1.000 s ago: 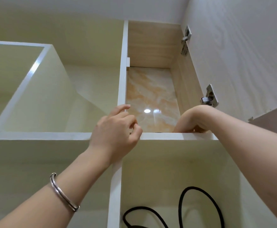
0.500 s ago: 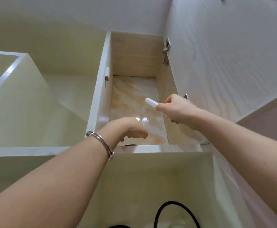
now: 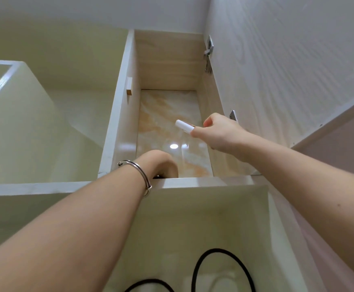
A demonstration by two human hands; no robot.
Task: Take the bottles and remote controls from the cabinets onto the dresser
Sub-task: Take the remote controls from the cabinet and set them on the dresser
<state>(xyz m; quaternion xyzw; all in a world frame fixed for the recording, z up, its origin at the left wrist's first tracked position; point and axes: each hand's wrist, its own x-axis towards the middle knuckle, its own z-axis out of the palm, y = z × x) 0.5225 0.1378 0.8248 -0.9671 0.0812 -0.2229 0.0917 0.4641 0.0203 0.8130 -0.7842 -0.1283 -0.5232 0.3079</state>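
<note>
I look up into a tall open cabinet compartment point(image 3: 127, 131) with a marbled back panel. My right hand point(image 3: 218, 131) is raised in front of it and holds a slim white remote control point(image 3: 184, 125), whose end sticks out to the left of my fingers. My left hand point(image 3: 161, 163), with a metal bangle on the wrist, reaches over the shelf edge point(image 3: 193, 182) into the bottom of the compartment. Its fingers are hidden behind the edge, near something dark that I can barely see.
The open cabinet door point(image 3: 287, 81) with two metal hinges stands at the right. Open white shelf bays lie to the left. A black cable point(image 3: 220, 262) loops in the compartment below the shelf.
My right hand came up out of the compartment with the white remote control. My left hand moved from the shelf divider over the edge into the compartment. The camera shifted left.
</note>
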